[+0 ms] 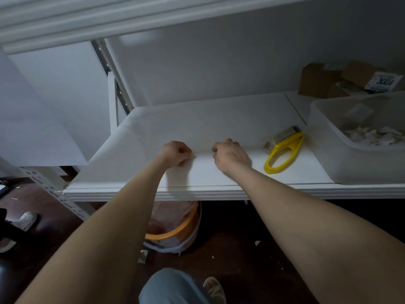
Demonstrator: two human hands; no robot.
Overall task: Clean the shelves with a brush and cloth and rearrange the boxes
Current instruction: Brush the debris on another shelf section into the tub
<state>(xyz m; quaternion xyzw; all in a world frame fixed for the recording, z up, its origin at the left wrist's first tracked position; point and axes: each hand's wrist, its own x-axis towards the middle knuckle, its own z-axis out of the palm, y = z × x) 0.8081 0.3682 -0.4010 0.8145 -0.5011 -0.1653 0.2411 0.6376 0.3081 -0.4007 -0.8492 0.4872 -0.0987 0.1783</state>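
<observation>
White steel shelving stands against a plain grey wall, over a dark floor. The inspected shelf is covered by a white sheet, apparently a liner, though paper or cloth cannot be told.

**Hands.** The left hand and right hand sit side by side near the shelf's front edge. Both have curled fingers pinching a raised crease in the white sheet. Neither holds a tool.

**Task items.**
- The brush has a yellow loop handle and lies on the shelf to the right of the right hand, apart from it.
- Its long axis runs from front-left (loop end) to back-right (bristle end), so the loop points toward the person.
- The right hand is clearly the nearer one, and my judgement is that it would take the loop end.
- No separate cleaning cloth can be identified.
- The cardboard boxes sit at the shelf's back right corner.
- A translucent plastic bin holding pale scraps stands in front of them, just beside the brush.

**Markings.** A white tag on the boxes reads "3004". The smaller print and the other labels are illegible.

**Below the shelf.** An orange-rimmed bucket stands on the floor.
</observation>
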